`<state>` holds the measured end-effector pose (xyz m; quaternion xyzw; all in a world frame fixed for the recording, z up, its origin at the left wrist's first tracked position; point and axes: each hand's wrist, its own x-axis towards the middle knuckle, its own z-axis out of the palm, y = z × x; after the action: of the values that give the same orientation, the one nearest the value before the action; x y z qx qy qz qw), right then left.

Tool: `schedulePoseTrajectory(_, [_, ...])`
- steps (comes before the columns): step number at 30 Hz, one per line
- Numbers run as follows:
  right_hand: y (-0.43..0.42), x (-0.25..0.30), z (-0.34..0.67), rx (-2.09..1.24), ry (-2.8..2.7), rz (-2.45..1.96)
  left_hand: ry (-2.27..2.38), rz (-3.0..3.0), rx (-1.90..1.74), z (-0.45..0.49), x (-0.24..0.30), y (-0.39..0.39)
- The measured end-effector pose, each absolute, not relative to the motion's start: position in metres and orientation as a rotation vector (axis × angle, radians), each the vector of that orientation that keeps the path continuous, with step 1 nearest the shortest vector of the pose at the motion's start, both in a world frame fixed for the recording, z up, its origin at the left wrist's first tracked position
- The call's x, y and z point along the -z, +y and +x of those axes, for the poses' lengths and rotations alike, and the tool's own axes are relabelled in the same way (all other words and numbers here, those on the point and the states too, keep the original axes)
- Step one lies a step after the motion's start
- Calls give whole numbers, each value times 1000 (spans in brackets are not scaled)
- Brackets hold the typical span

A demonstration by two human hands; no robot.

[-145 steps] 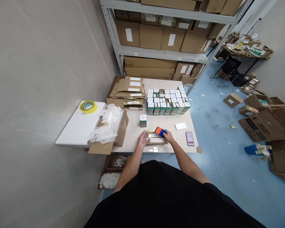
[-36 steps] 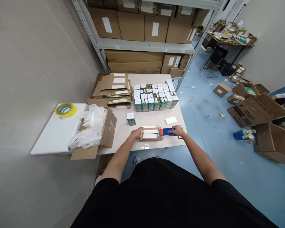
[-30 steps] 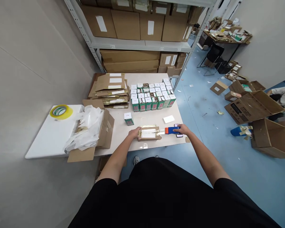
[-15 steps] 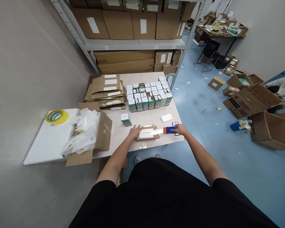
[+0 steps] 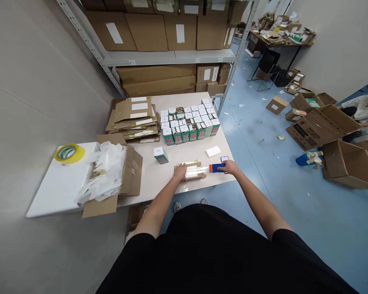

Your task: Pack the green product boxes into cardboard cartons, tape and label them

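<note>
My left hand [image 5: 180, 172] is closed over the left end of a small flat cardboard box [image 5: 200, 177] near the table's front edge. In my right hand [image 5: 229, 168] is a blue tape dispenser [image 5: 217, 168] with an orange front end. It is just right of the box. A shiny strip of clear tape [image 5: 204, 169] runs along the box's top toward the dispenser. Partly covered by my right hand and the dispenser is a phone [image 5: 224, 159]. A single green-and-white carton [image 5: 161, 155] stands behind and left of the box. A white card-like piece [image 5: 213, 151] lies behind the dispenser.
Rows of green-and-white cartons [image 5: 190, 127] and stacked flattened cardboard [image 5: 131, 118] stand farther back. At left are an open box of white wrapping [image 5: 135, 169] and a yellow tape roll [image 5: 70, 153]. Shelving [image 5: 168, 58] rises behind. A person [image 5: 366, 108] is at far right.
My left hand has shifted right, from spread fingers at the box's left edge to a closer hold over that end. The dispenser stays just right of the box. The view has shifted slightly.
</note>
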<state>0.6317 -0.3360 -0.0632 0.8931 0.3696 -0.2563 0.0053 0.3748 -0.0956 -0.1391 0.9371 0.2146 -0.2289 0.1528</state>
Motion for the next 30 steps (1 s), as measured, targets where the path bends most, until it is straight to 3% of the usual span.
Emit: schedulePoseTrajectory(30, [-265, 111, 555, 664, 1155, 2830, 574, 2660, 721, 377, 135, -97])
